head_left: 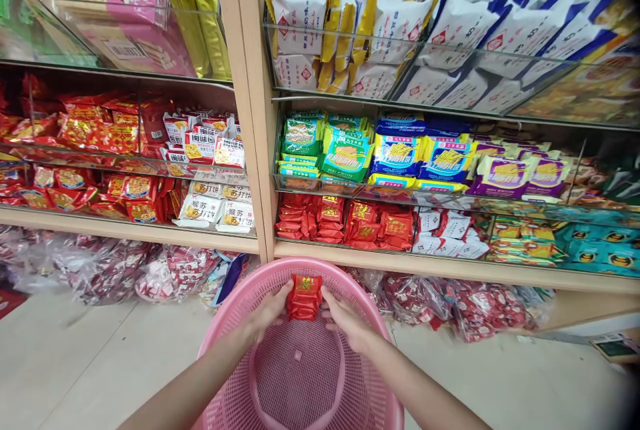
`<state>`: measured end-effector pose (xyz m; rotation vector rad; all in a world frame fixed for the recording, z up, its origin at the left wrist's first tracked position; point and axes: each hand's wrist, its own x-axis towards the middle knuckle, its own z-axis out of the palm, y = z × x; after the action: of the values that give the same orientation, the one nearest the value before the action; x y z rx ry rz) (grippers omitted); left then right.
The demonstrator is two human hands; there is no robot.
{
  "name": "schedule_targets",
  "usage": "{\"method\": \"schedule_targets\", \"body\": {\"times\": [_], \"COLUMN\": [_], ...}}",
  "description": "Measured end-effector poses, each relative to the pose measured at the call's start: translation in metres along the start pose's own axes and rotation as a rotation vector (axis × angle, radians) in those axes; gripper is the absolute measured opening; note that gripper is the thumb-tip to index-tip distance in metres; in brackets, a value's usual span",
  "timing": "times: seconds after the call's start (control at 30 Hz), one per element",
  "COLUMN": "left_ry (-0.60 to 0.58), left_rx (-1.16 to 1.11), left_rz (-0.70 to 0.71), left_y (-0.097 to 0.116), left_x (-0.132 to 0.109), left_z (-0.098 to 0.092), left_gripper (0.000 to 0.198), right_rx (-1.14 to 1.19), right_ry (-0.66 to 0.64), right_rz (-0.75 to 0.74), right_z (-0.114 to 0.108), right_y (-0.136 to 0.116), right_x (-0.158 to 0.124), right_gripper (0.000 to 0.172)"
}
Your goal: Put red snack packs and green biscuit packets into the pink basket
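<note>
Shelves ahead | pink basket point(240, 297) rim clear | left hand point(267, 313), right hand point(345, 320) fingers clasp red packets point(304, 297)

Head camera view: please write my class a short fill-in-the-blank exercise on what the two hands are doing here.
1. Both hands, left hand and right hand, hold a stack of small ____ packets.
2. The packets are held over a ____ plastic basket.
3. The basket's inside is ____.

Missing words: red; pink; empty

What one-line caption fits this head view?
Both hands, left hand and right hand, hold red snack packets inside a pink basket before stocked shelves.
</note>
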<state>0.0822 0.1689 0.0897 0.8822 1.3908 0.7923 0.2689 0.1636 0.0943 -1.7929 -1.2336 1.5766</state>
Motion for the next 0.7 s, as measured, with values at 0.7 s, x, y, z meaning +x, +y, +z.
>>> {"method": "schedule_targets", "body": {"times": [0.7], "left_ry": [-0.150], "left_rx": [-0.567], "left_rz": [0.033], "left_y": [0.161], "left_x": [0.024], "left_z": [0.066], "left_gripper": [0.012], "right_rx": [0.318], "right_ry": [-0.051], "right_rz": [0.062], "right_z": [-0.003], "right_y": [0.001], "right_x": [-0.027], "right_gripper": [0.060]}}
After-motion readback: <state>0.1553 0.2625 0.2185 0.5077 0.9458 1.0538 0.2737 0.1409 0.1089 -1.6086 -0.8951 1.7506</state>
